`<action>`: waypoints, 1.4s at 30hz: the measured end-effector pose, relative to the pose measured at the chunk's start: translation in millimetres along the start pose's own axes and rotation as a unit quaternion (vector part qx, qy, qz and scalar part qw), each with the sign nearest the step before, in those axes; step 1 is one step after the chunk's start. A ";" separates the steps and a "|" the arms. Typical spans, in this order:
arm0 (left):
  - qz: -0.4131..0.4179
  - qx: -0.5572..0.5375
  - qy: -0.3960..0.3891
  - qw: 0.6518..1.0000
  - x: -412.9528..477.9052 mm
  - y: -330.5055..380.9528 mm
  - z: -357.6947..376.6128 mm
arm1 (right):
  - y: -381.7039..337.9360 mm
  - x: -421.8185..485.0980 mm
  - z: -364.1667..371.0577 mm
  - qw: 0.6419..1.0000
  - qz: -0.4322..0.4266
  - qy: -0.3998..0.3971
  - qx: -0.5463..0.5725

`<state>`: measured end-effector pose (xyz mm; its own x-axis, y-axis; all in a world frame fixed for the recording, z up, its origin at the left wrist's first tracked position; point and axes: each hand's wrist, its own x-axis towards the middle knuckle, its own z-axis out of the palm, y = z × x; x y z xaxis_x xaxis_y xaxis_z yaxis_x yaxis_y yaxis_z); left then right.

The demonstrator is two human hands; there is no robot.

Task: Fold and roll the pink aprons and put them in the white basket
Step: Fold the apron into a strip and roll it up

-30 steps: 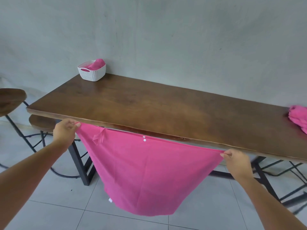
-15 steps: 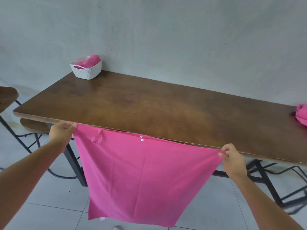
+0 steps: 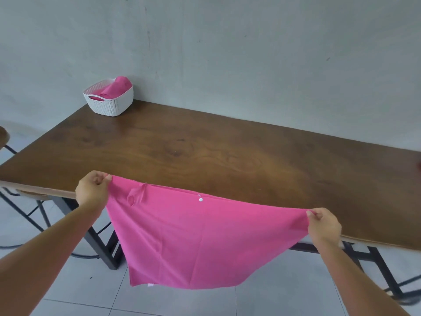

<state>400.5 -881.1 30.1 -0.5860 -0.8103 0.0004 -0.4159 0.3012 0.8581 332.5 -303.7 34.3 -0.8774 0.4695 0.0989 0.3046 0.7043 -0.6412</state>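
Observation:
A pink apron [image 3: 196,238] hangs spread out in front of the table's near edge, its top hem just above the tabletop. My left hand [image 3: 92,190] pinches its top left corner. My right hand [image 3: 323,225] pinches its top right corner. Two white snap buttons and a small fabric loop show near the top hem. The white basket [image 3: 109,103] stands at the far left corner of the brown wooden table [image 3: 227,156], with a rolled pink apron [image 3: 117,86] inside it.
A grey wall runs right behind the table. Black metal table legs [image 3: 102,249] and stool frames stand on the tiled floor below. A wooden stool seat [image 3: 3,135] shows at the left edge.
Both hands have lifted the apron higher and forward, so its top hem now lies over the table's near edge. The view has shifted left, and the pink pile at the right has left the frame.

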 end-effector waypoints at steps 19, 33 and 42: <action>0.052 0.242 0.028 0.968 72.3 20.1 88.4 | -27.6 71.5 78.8 0.987 -0.020 0.056 -0.148; 0.067 0.246 0.036 0.966 146.9 72.4 179.1 | -69.3 185.1 133.7 0.985 -0.008 0.064 -0.157; 0.066 0.227 0.032 0.971 209.4 118.2 247.6 | -108.2 274.8 173.2 0.986 -0.009 0.057 -0.154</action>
<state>56.5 -890.7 4.5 -0.6172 -0.7743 0.1397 -0.6115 0.5837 0.5342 -5.8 -343.2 -1.0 -0.8420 0.4995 0.2038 0.4030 0.8335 -0.3781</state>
